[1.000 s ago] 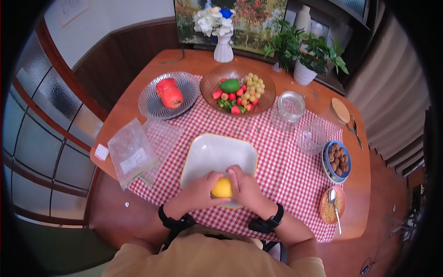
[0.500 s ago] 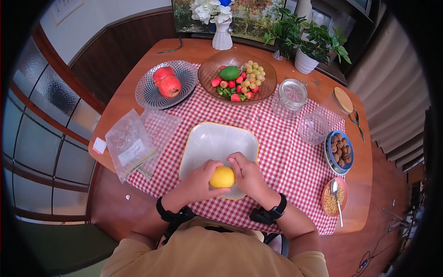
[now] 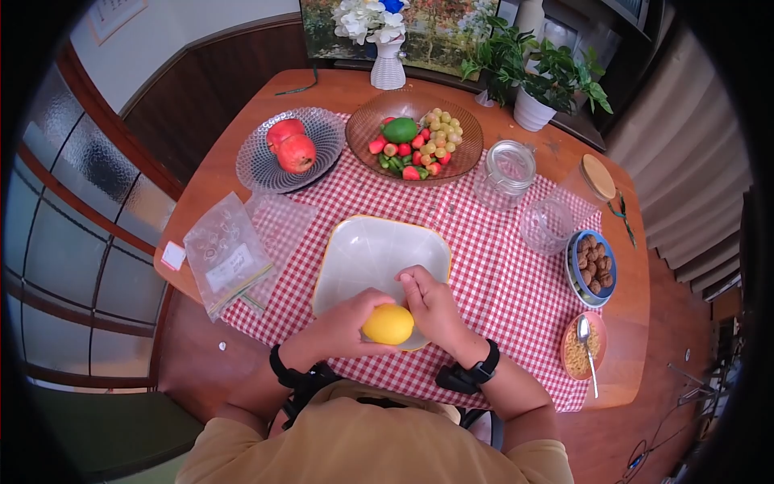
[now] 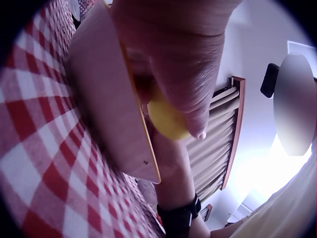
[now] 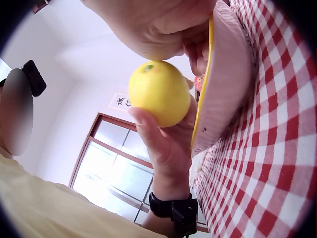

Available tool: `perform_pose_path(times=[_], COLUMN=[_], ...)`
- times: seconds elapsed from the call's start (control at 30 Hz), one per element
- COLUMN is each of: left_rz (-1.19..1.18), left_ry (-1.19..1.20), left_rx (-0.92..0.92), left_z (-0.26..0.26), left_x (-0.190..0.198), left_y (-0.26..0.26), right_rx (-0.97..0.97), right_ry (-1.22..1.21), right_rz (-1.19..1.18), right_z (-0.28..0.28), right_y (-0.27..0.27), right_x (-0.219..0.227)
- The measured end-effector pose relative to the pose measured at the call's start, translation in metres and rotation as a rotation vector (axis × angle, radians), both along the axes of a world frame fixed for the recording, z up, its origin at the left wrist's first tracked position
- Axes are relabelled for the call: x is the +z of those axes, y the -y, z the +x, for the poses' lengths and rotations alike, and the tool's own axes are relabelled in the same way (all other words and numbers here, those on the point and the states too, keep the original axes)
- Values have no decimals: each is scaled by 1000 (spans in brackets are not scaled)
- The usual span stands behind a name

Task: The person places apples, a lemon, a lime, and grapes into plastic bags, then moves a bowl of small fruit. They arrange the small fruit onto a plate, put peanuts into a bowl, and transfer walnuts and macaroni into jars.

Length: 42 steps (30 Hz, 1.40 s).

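My left hand [image 3: 347,327] holds a yellow lemon [image 3: 389,324] between thumb and fingers, over the near edge of a white dish with a yellow rim [image 3: 379,242]. In the right wrist view the lemon [image 5: 161,94] shows a small green stem spot, with the left thumb against its side. My right hand [image 3: 439,319] is right beside the lemon, its fingers curled in and the thumb bent toward them. No object shows in that right hand. In the left wrist view the left hand [image 4: 178,59] covers part of the lemon [image 4: 166,116].
A red checked cloth [image 3: 492,274] lies under the dish. Behind stand a glass plate of pomegranates [image 3: 326,133] and an amber fruit bowl [image 3: 363,121]. Plastic bags [image 3: 230,258] lie left. To the right are glass jars [image 3: 508,169], walnuts [image 3: 592,262] and a pink bowl with a spoon [image 3: 592,363].
The left hand has brought the lemon slightly toward the body and turned it, so more of it shows. The right hand stays close by, its fingers curled as before.
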<state>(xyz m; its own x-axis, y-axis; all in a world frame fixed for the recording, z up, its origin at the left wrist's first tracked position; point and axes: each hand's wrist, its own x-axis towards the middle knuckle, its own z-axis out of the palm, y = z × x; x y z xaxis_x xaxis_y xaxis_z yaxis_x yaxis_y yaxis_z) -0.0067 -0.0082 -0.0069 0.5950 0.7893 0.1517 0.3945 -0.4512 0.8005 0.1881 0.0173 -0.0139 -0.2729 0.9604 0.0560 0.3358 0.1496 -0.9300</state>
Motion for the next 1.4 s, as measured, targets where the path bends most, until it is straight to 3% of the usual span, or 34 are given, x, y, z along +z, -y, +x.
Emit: perform_pose_path(times=[0.03, 0.1, 0.23, 0.3, 0.4, 0.57, 0.7, 0.8, 0.9, 0.97, 1.0, 1.07, 1.1, 1.17, 1.3, 1.4], left_rz=[0, 171, 290, 275, 273, 356, 389, 362, 538, 411, 420, 629, 637, 392, 273, 353], left_ry=[3, 78, -122, -287, -348, -607, -628, -804, -794, -726, -720, -654, -645, -793, -838, -811], left_rx=[0, 273, 632, 795, 873, 1037, 1025, 1041, 1055, 829, 827, 653, 651, 456, 385, 347], left_z=[-2, -8, -38, -49, -84, -136, -145, -137, -105, -69, -62, -43, -32, 0, 36, 48], left_x=[1, 9, 39, 72, 87, 64, 54, 58, 71, 97, 89, 69, 70, 79, 64, 40], left_y=[-1, -9, -48, -64, -100, -158, -181, -188, -192, -190, -202, -229, -240, -253, -289, -307], right_rx=[20, 43, 127, 154, 156, 166, 168, 158, 177, 184, 176, 194, 187, 195, 201, 196], right_ry=[-1, 1, 18, 22, 64, 204, 259, 285, 266, 263, 265, 278, 283, 280, 278, 303], right_rz=[0, -1, -48, -40, -2, 100, 108, 130, 132, 126, 133, 119, 126, 113, 113, 106], right_z=[-1, 0, 2, 4, 2, 0, 1, 1, 1, 1, 1, 1, 1, 1, 1, 1], right_y=[0, 1, 2, 2, 2, 5, 6, 6, 7, 7, 7, 6, 6, 7, 6, 6], right_x=[0, 1, 2, 0, 0, 7, 11, 14, 14, 12, 11, 10, 10, 10, 5, 5])
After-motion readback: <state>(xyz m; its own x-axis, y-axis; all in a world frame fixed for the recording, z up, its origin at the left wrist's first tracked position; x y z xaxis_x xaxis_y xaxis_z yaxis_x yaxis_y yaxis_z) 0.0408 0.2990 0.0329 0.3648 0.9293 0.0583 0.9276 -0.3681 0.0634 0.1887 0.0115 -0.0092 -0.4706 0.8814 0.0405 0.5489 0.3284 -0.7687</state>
